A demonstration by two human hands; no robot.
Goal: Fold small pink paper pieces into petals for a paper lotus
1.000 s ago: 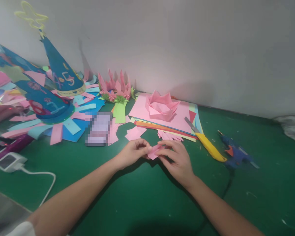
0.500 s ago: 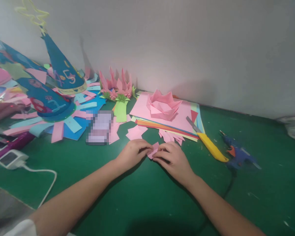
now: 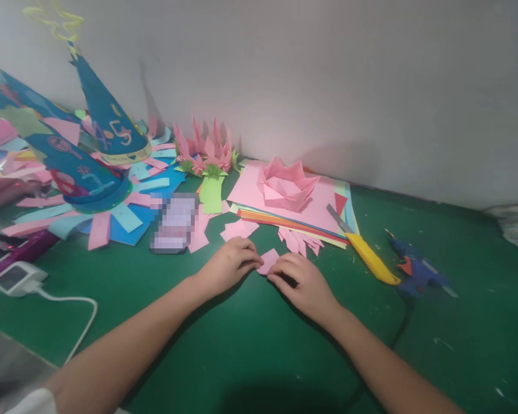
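Small pink paper point(image 3: 268, 261): between the two hands, nearer than the paper stack point(image 3: 243, 187), with fingertips at its left and right edges.
Green tabletop point(image 3: 250, 339): under the stack and spread widely around it.
Grey wall point(image 3: 311, 75): behind the stack.
Folded pink bowl point(image 3: 287, 195): on top of the stack.
Left of the stack: pink-and-green paper crown point(image 3: 205, 155), phone point(image 3: 175, 223), then blue cone hats point(image 3: 107, 123).
Right of the stack: yellow cutter point(image 3: 373, 259), blade at its edge; blue glue gun point(image 3: 421, 275) farther out.
Left hand point(image 3: 231, 265): nearly closed, pinching the paper.
Right hand point(image 3: 304, 284): fingers curled, palm down, thumb and fingertips gripping the paper.
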